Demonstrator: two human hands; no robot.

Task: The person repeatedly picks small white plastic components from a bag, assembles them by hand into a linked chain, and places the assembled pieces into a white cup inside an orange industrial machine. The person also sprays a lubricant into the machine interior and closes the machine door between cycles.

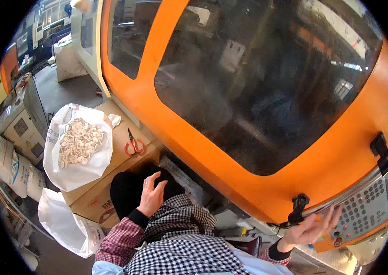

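Observation:
My left hand rests over my lap with its fingers apart, holding nothing. My right hand is raised at the lower right, fingers stretched out, with nothing visible in it. It is near a black door handle and the left end of a grey control panel with rows of dark buttons. Whether the fingertips touch the panel, I cannot tell. Ahead stands a machine with an orange door and a large dark window.
To the left, a cardboard box bears red-handled scissors and a white bag heaped with small beige plastic pieces. Beside it on the floor stands another white bag. Full sacks and a grey machine lie farther left.

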